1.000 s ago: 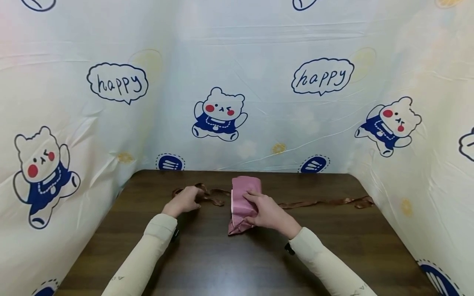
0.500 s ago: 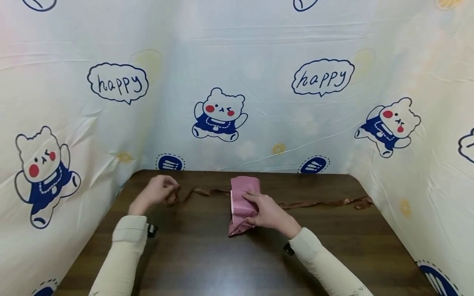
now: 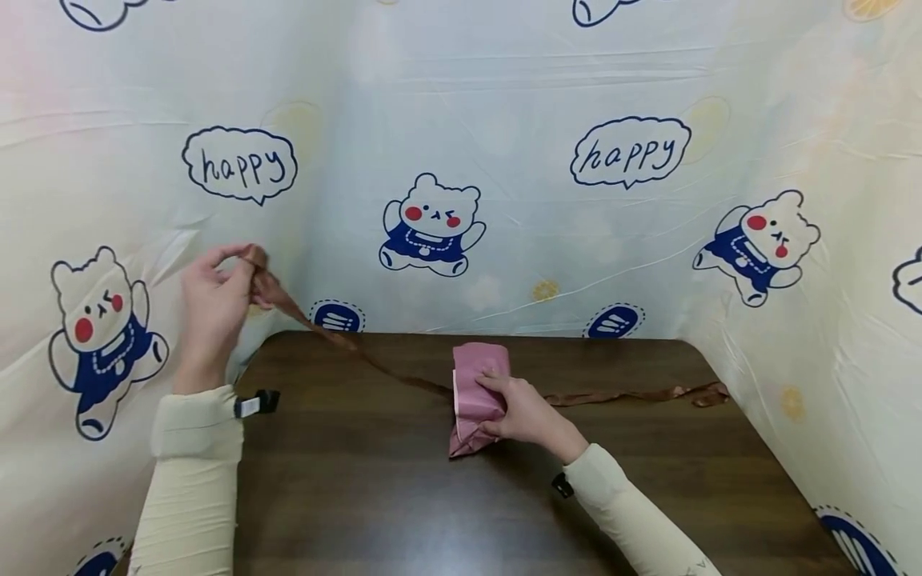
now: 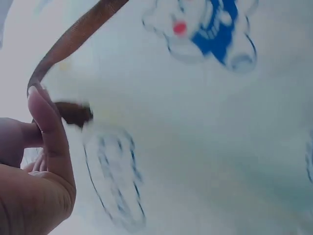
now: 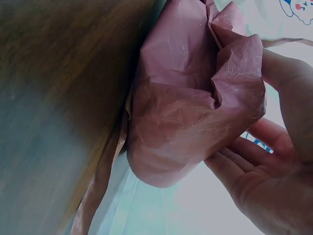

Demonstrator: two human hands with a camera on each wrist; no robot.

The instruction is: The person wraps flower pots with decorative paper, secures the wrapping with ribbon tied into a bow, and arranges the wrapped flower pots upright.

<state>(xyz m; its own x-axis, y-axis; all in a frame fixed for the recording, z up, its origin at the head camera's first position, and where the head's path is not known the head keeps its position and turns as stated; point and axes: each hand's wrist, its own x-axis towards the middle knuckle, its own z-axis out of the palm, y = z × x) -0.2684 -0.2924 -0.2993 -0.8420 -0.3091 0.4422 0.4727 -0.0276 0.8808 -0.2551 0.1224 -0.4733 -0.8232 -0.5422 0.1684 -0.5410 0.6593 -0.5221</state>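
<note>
My left hand (image 3: 216, 304) is raised above the table's far left corner, pinching one end of a brown ribbon (image 3: 338, 340) between thumb and fingers. In the left wrist view the ribbon (image 4: 73, 36) rises from the fingertips, and a short tail hangs beside them. From the left hand the ribbon slopes down to a pink wrapped package (image 3: 475, 400) at the middle of the table. My right hand (image 3: 526, 412) grips this package from its right side. Close up, the package (image 5: 181, 122) has crinkled paper folded at its end, and the ribbon passes beneath it.
The other half of the ribbon (image 3: 612, 396) lies along the table to the right edge, its end loosely bunched. The dark wooden table (image 3: 403, 512) is bordered by a printed curtain (image 3: 533, 160) at the back and both sides.
The left hand has taken up the bunched left ribbon end, then moved left and up, drawing the ribbon out into a long slope. The right hand and the package have stayed in place.
</note>
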